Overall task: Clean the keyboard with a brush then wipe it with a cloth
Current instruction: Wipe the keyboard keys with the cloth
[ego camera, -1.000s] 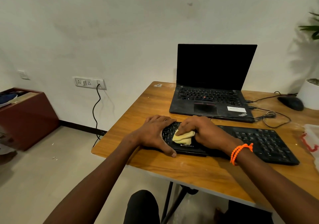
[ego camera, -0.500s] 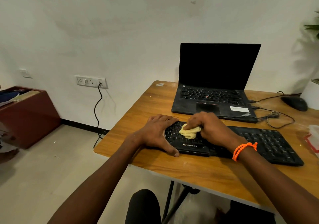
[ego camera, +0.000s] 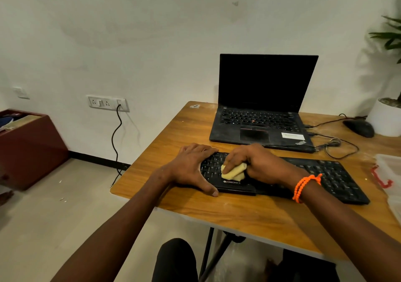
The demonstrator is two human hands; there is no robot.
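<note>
Lengthwise, the black Zebronics keyboard [ego camera: 303, 175] runs left to right across the wooden desk [ego camera: 217, 212], its near edge facing the person, just in front of the open laptop [ego camera: 260, 116]. Over its left end, the right hand [ego camera: 256, 164] curls around a bunched yellow cloth [ego camera: 233, 172], pressing it onto the keys. The left hand [ego camera: 193, 166] lies flat with fingers spread, bracing the keyboard's left edge.

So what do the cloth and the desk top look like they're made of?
Cloth: soft woven or microfibre fabric by its look, pale yellow, matte, bunched in folds under the right hand. Desk: wood-grain top, probably laminate, slight sheen with a thin pale edge.
</note>
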